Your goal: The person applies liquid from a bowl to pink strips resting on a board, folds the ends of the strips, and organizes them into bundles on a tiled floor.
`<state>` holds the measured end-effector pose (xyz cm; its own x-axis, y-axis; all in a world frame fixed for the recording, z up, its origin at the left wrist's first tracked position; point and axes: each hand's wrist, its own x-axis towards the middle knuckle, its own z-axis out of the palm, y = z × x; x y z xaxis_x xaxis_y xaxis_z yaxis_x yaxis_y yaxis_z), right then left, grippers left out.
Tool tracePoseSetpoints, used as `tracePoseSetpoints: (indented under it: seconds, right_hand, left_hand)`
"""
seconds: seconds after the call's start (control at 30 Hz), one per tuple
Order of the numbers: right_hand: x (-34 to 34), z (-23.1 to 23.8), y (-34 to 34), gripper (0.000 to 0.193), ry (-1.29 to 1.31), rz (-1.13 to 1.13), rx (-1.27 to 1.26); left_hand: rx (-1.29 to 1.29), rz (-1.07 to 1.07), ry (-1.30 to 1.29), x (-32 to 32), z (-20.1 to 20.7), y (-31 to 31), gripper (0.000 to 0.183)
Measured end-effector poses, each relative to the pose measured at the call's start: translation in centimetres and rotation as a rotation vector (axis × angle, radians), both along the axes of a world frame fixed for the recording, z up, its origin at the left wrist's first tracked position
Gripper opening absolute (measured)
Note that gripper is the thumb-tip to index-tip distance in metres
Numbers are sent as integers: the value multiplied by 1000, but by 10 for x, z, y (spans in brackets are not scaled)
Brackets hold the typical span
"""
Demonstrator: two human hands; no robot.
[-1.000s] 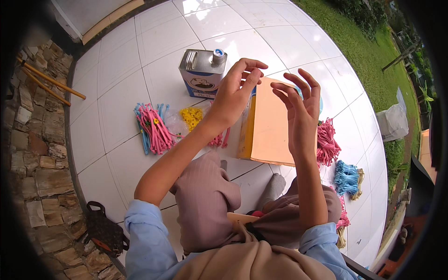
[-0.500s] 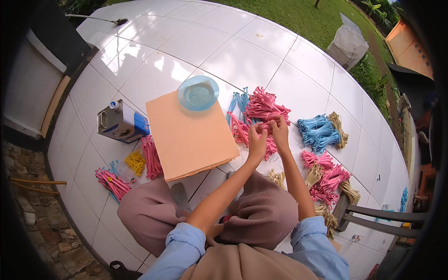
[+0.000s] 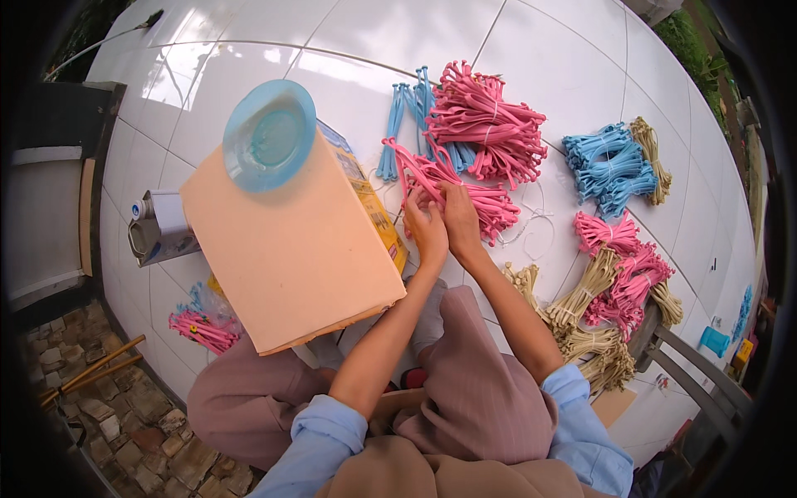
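Note:
My left hand and my right hand meet side by side at a loose bundle of pink straps with knobbed ends. Fingers of both hands are curled closed on the straps at its left end; the exact grip is partly hidden. Right behind lies a thick pile of pink straps tied with white string. Blue straps stick out to its left. Loose white string curls on the tiles to the right of my hands.
At left, a peach board on a yellow-blue box carries a translucent blue bowl. Beyond it stands a metal can. To the right lie blue bundles, pink bundles, beige bundles and a dark chair.
The view has tilted down and shifted. My hands, raised and pinching a pink piece before, are now lower, close together on the near pink bundle.

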<state>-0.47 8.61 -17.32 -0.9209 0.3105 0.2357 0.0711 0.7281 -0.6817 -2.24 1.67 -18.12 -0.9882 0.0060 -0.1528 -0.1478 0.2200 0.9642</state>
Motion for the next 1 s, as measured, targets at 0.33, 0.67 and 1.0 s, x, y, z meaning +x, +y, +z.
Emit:
tracePoseSetpoints:
  seconds: [0.33, 0.67, 1.0]
  right_hand:
    - [3, 176, 22, 38, 382, -88, -414]
    - [20, 433, -11, 40, 495, 221, -496]
    - [-14, 433, -161, 56, 628, 473, -1071]
  left_hand:
    - [441, -92, 40, 30, 172, 13, 37]
    - [-65, -268, 1119, -20, 354, -120, 50]
    - [-368, -173, 1151, -23, 397, -288, 33]
